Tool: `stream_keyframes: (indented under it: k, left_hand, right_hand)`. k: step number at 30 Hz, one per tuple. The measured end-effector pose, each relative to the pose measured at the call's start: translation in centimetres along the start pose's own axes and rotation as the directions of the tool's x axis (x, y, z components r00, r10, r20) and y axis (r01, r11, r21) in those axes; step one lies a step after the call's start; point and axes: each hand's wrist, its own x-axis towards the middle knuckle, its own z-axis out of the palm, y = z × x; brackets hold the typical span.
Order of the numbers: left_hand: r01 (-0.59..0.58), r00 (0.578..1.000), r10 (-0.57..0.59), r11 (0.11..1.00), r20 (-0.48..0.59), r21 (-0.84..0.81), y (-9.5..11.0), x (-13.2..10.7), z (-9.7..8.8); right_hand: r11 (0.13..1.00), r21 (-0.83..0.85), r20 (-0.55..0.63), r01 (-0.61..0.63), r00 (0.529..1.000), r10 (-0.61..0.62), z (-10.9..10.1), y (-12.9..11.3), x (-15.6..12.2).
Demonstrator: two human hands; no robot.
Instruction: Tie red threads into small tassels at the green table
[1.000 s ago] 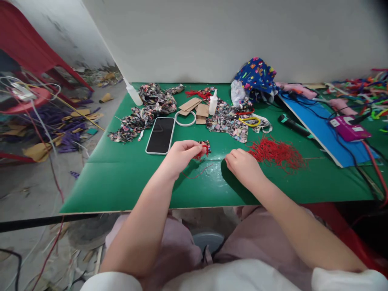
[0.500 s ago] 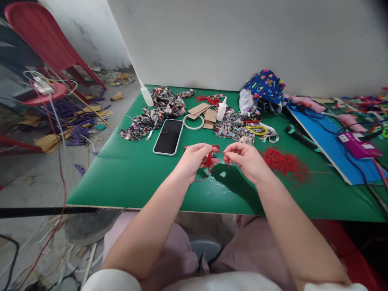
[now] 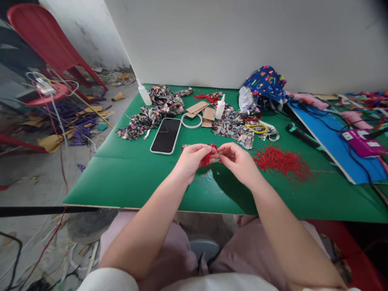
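Observation:
Over the green table (image 3: 127,173), my left hand (image 3: 195,159) is closed on a bundle of red string (image 3: 206,159), its strands hanging down below the fingers. My right hand (image 3: 238,161) meets it from the right, thumb and fingertips pinched at the end of the bundle; what exactly is between them is too small to make out. A thin loose strand trails onto the table below the hands. Just right of my right hand lies a loose pile of red string (image 3: 283,161). A strip of patterned fabric shows partly behind my left hand.
A phone (image 3: 165,136), white ring (image 3: 191,120), brown card pieces (image 3: 208,116) and floral fabric (image 3: 165,103) lie beyond the hands. Two squeeze bottles (image 3: 220,108) stand at the back. Yellow-handled scissors (image 3: 257,128) rest on fabric. Rightward are a blue board (image 3: 325,149), cables and pink glue guns (image 3: 311,100).
My right hand has moved left, closing the gap to my left hand, and its fingertips now meet the red string bundle. The view has shifted slightly.

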Motion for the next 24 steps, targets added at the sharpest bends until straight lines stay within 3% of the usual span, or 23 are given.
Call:
stream_keyframes:
  k: [7,12,20,24]
  left_hand:
    - [-0.042,0.999,0.043,0.998,-0.024,0.037,0.1,-0.1,-0.2]
    - [-0.056,0.996,0.062,0.994,-0.059,0.09,-0.1,0.1,-0.3]
    - [0.103,0.995,-0.102,0.989,-0.015,0.104,-0.4,-0.3,0.4]
    - [0.117,0.993,-0.118,0.99,0.011,0.082,-0.6,-0.4,0.4]
  right_hand:
    - [0.932,-0.355,-0.118,0.08,0.985,-0.13,-0.5,-0.4,-0.3]
    - [0.911,-0.4,-0.161,0.098,0.971,-0.176,-1.0,-0.8,-0.3]
    - [0.804,-0.571,-0.098,0.166,0.959,-0.267,-0.9,-1.3,-0.6]
    - [0.817,-0.544,-0.07,0.193,0.959,-0.274,-0.8,-1.4,-0.7]
